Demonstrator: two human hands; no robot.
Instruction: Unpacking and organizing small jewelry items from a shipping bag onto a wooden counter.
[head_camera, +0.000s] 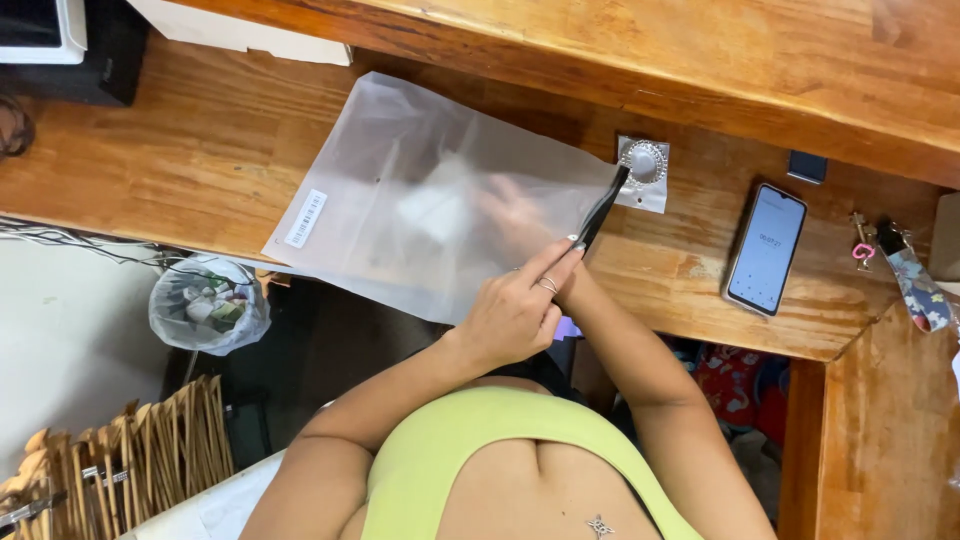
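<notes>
A large frosted plastic bag (400, 160) with a black zip edge lies flat on the wooden desk (200, 150). My left hand (515, 310) pinches the bag's open edge at its right end, fingers closed on the plastic. My right forearm runs under the left hand and into the opening. My right hand (510, 215) shows only as a blurred shape through the plastic. It is next to a pale white item (435, 205) inside the bag. Whether it grips that item cannot be told.
A small clear packet with a round silver piece (643, 165) lies just past the bag's opening. A phone (765, 248), a small dark block (806, 166) and keys on a patterned strap (915, 285) lie to the right. A bagged bin (210, 305) and wooden hangers (120, 450) stand below the desk's left.
</notes>
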